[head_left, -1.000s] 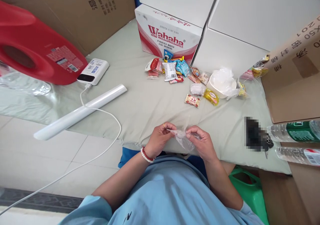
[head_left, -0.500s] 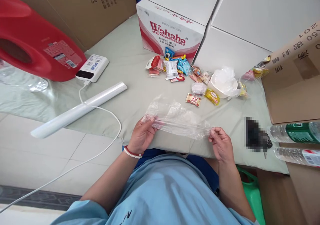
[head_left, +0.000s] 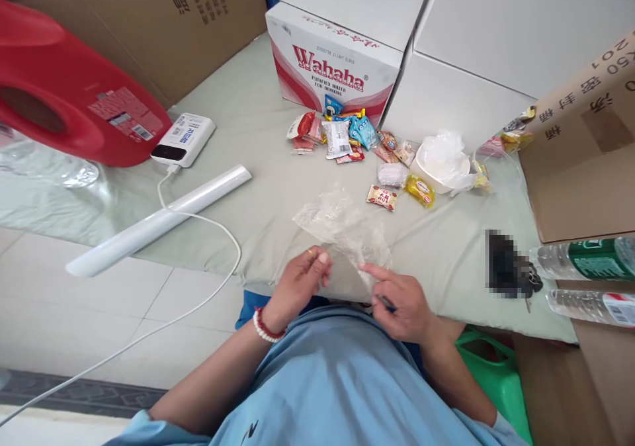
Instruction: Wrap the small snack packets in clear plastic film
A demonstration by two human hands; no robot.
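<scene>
I see my left hand (head_left: pixel 297 284) and right hand (head_left: pixel 399 297) close together at the near edge of the tabletop (head_left: pixel 258 194), both pinching one clear plastic bag (head_left: pixel 342 227). The left hand grips its lower edge with thumb and fingertips; the right hand holds the other corner, forefinger stretched toward the left. The bag rises crumpled from between the hands and leans away from me and a little to the left, its long axis running from the hands toward the snacks. Half a second ago the bag was pulled out flat and wide, its long axis lying left to right, with my hands well apart; now they have come together and the bag is bunched.

Beyond the hands lies a scatter of small snack packets (head_left: pixel 342 138), too many and too overlapped to count surely, and one white bowl (head_left: pixel 441 165) with plastic in it. Two water bottles (head_left: pixel 585 261) lie to the right of my right hand. One white tube (head_left: pixel 159 221) lies left of my left hand.
</scene>
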